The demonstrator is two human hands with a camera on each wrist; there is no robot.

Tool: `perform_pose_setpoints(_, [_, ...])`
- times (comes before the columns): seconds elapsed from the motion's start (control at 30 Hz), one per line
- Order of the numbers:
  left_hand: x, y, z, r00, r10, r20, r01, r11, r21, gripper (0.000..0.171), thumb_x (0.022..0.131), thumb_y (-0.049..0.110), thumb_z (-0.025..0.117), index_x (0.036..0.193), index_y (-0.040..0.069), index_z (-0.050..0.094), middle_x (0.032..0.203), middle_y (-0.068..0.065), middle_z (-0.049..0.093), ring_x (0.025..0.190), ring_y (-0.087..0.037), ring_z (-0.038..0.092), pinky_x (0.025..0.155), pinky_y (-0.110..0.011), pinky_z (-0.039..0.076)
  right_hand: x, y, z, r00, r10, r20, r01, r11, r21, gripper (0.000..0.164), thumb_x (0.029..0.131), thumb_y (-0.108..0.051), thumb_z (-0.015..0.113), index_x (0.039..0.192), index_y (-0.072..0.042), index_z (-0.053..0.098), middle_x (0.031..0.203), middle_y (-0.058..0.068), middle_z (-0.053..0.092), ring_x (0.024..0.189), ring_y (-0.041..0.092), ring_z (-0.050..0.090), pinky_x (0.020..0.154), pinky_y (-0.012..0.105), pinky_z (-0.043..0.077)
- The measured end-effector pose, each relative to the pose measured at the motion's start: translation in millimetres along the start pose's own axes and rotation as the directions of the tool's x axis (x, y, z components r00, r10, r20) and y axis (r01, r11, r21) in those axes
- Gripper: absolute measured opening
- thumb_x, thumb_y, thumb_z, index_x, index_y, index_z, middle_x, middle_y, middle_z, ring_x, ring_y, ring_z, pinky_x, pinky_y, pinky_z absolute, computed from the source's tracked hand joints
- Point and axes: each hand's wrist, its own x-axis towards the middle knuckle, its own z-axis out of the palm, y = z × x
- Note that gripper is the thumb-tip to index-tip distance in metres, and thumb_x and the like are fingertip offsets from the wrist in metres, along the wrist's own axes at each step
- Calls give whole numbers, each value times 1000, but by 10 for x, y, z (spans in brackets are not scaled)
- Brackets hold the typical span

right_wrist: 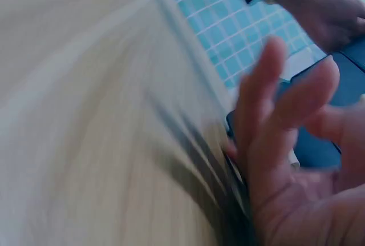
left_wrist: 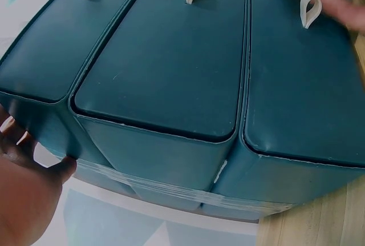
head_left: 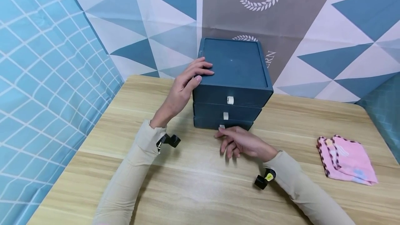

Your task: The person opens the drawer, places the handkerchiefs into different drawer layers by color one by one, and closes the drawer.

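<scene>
The drawer box (head_left: 231,61) is standing on the tabletop (head_left: 187,183), just right of the left grip (head_left: 187,79) and just beyond the right grip (head_left: 240,143). The left grip is resting along the box's top left edge, its fingers lying nearly straight rather than clasping. The right grip is hanging half-wide, its thumb tip lying beside the bottom tab (head_left: 222,126), and is seemingly pinching nothing. The thumb is risking a slip off so small a tab, leaving the bottom drawer (head_left: 204,123) sitting shut. If a tug is coming while the left grip is pressing only lightly, the whole box may be sliding toward the right grip, or swivelling about the left grip. Fingers curling beneath the tab may also be scraping the tabletop.
</scene>
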Motion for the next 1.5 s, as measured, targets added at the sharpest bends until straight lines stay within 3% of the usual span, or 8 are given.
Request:
perform_pose_setpoints(0.17, [1, 15, 5, 1000, 0, 5, 0, 1000, 1, 32, 103, 1, 38, 121, -11, 62, 140, -27, 50, 148, -29, 26, 121, -33, 20, 46, 33, -5, 999, -44, -20, 46, 992, 117, 53, 108, -34, 41, 139, 8, 46, 78, 5, 67, 56, 10, 63, 43, 20, 45])
perform_pose_setpoints(0.53, [29, 47, -59, 1000, 7, -6, -7, 1000, 16, 33, 103, 1, 38, 121, -11, 62, 141, -27, 49, 148, -31, 25, 121, -33, 19, 139, 40, 107, 987, -110, -116, 109, 994, -11, 48, 108, -37, 38, 120, 6, 55, 72, 6, 62, 52, 14, 60, 43, 26, 50])
perform_pose_setpoints(0.77, [5, 39, -31, 1000, 6, -12, -6, 1000, 20, 33, 102, 0, 38, 121, -11, 63, 140, -27, 50, 148, -34, 26, 121, -34, 20, 85, 71, 159, 987, -111, -117, 95, 987, -131, 45, 109, -32, 37, 102, 8, 55, 56, 4, 53, 38, 12, 44, 35, 23, 35])
perform_pose_setpoints(1.1, [-10, 31, 6, 1000, -21, -7, 21, 1000, 16, 33, 103, 1, 38, 122, -10, 63, 142, -25, 50, 148, -30, 26, 121, -33, 19, -51, 166, 179, 995, -88, -54, 79, 984, -163, 46, 109, -32, 38, 101, 11, 53, 55, 4, 53, 37, 11, 42, 34, 22, 33])
perform_pose_setpoints(1.5, [-2, 40, 14, 999, -35, -2, 35, 999, 30, 33, 103, 1, 39, 123, -10, 62, 143, -25, 49, 149, -28, 25, 121, -32, 18, -214, 271, 355, 996, -63, -57, 52, 983, -174, 45, 109, -32, 38, 100, 9, 54, 54, 3, 50, 35, 10, 39, 34, 20, 33])
